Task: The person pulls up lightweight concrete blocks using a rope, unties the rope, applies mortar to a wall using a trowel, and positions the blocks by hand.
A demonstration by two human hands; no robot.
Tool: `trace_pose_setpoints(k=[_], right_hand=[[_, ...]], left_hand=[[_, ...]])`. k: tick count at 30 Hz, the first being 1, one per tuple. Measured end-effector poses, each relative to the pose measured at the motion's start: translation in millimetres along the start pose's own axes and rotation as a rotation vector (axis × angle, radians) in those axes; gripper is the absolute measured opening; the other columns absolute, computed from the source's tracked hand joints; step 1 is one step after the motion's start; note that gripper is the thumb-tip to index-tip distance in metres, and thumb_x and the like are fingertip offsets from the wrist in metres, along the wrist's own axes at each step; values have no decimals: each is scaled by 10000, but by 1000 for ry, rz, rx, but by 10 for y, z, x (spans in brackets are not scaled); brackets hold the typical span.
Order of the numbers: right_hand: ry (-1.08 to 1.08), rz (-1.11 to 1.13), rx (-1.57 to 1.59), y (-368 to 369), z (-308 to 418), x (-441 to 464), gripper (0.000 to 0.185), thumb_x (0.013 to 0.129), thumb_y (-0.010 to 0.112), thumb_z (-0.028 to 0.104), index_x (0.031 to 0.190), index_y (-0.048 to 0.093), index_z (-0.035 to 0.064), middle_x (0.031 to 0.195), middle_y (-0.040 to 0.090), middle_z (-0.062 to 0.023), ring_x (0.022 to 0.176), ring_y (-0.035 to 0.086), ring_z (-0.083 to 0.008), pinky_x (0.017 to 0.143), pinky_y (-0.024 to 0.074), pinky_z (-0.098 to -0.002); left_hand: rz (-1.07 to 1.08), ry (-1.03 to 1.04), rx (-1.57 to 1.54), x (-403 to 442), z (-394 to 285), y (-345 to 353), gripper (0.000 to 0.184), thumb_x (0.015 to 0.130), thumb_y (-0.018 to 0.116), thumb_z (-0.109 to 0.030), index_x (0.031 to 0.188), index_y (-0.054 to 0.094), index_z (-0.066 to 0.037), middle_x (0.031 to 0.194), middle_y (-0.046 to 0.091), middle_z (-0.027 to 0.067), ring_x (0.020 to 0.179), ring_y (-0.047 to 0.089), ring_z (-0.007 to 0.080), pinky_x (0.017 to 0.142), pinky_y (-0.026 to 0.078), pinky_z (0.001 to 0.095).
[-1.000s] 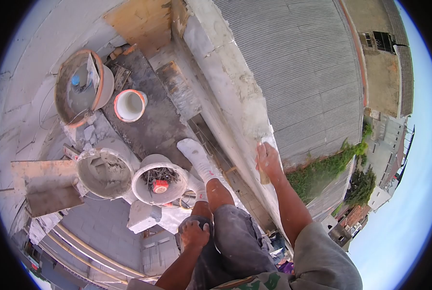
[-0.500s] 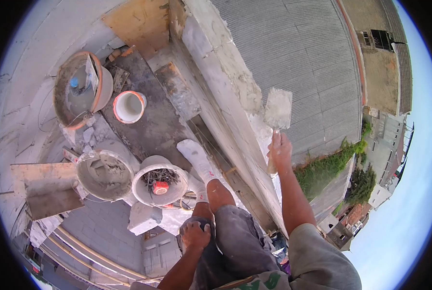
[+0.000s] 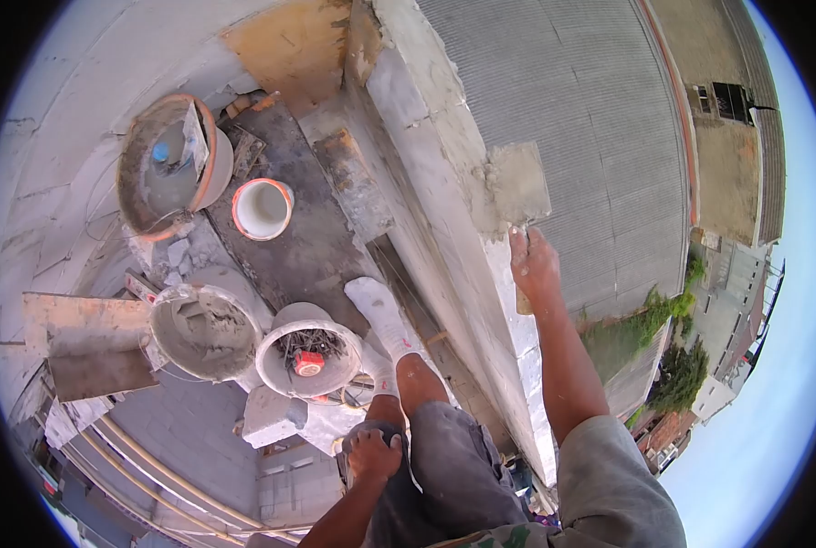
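My right hand (image 3: 536,263) is closed round the handle of a plastering trowel (image 3: 520,183). The flat blade, smeared with grey mortar, is over the outer edge of the wall top (image 3: 463,137), and wet mortar (image 3: 494,196) lies along its left side. The handle's end shows below my fist. My left hand (image 3: 374,454) rests on my dark shorts near the knee, fingers loosely bent over the cloth, holding nothing visible. Close to my feet is a bucket (image 3: 271,374) containing dark nails and a red tape measure (image 3: 308,363). Left of it a bucket of mortar (image 3: 209,331) stands.
Farther off are a white bucket with an orange rim (image 3: 263,209) and a large tub (image 3: 166,164) holding a blue item and a board. My socked feet (image 3: 379,306) stand beside a narrow gap (image 3: 408,283). Beyond the wall lies a corrugated roof (image 3: 600,137), with a drop.
The trowel has moved left relative to the roof, its blade now meeting the mortar on the wall edge. My left hand stays on my leg. The view has shifted slightly.
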State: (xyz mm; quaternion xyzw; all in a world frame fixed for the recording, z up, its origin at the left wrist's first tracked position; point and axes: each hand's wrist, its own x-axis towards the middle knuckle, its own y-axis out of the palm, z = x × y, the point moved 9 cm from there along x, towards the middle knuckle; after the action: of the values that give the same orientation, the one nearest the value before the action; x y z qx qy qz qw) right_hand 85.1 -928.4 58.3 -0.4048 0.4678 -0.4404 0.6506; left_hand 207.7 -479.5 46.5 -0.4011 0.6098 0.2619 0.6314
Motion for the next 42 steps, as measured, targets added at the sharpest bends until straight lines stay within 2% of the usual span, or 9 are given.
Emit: trace_pose_setpoints(k=[7, 13, 16, 23, 28, 31, 34, 37, 42], right_hand=[[-115, -47, -25, 79, 883, 669, 339, 918, 507, 385, 937, 506, 47, 746, 613, -250, 723, 594, -464, 647, 458, -545], [-231, -289, -14, 196, 1809, 1522, 343, 883, 561, 338, 1037, 484, 41, 946, 624, -214, 863, 615, -388, 729, 481, -490], [-246, 27, -74, 782, 1959, 2063, 339, 868, 563, 284, 1060, 470, 21, 953, 628, -228, 912, 607, -392, 782, 477, -473], [-216, 4, -7, 679, 2019, 2111, 352, 845, 561, 245, 1063, 468, -15, 928, 629, -257, 916, 600, -420, 801, 469, -487], [-185, 34, -86, 669, 1962, 1971, 317, 843, 559, 232, 1019, 468, -16, 915, 625, -269, 873, 603, -437, 782, 468, -499], [-178, -49, -13, 436, 2057, 1867, 338, 837, 573, 231, 1038, 460, -16, 889, 620, -281, 845, 599, -456, 780, 472, -505], [-398, -205, 79, 183, 2250, 1907, 342, 838, 601, 247, 1008, 490, -28, 829, 629, -233, 772, 634, -387, 677, 510, -463], [-101, 192, 692, 285, 2251, 2201, 314, 847, 620, 268, 936, 538, -21, 769, 624, -157, 655, 638, -270, 545, 511, -394], [104, 349, 930, 421, 2112, 2275, 280, 879, 593, 287, 863, 564, 9, 658, 572, -95, 505, 569, -178, 445, 468, -325]], left_hand=[[18, -26, 0, 59, 5, 40, 560, 852, 523, -487, 1188, 565, -41, 1265, 491, 174, 1211, 445, 346, 954, 426, 465], [89, -75, -87, 98, 15, -5, 583, 845, 530, -486, 1231, 545, -48, 1349, 427, 186, 1298, 346, 357, 1024, 360, 469], [114, -107, -130, 125, 34, 32, 582, 840, 544, -477, 1241, 544, -56, 1380, 400, 194, 1328, 307, 359, 1058, 323, 470], [56, -71, -127, 145, 0, -39, 597, 839, 525, -498, 1206, 564, -29, 1321, 449, 198, 1278, 374, 374, 1003, 381, 484], [58, -101, -182, 175, 57, 81, 590, 831, 547, -487, 1215, 564, -38, 1352, 422, 197, 1306, 326, 373, 1040, 332, 488], [82, -133, -229, 211, 37, 33, 595, 828, 553, -489, 1221, 563, -42, 1368, 409, 197, 1323, 299, 374, 1058, 307, 492], [63, -105, -186, 187, 18, 7, 595, 833, 529, -491, 1209, 563, -33, 1328, 440, 206, 1287, 350, 377, 1028, 345, 488], [29, -85, -162, 205, 1, 10, 596, 835, 519, -490, 1202, 564, -23, 1304, 459, 210, 1266, 378, 382, 1012, 364, 487], [47, -126, -200, 201, 52, 101, 596, 825, 550, -490, 1213, 566, -38, 1357, 424, 195, 1328, 293, 368, 1059, 305, 487]])
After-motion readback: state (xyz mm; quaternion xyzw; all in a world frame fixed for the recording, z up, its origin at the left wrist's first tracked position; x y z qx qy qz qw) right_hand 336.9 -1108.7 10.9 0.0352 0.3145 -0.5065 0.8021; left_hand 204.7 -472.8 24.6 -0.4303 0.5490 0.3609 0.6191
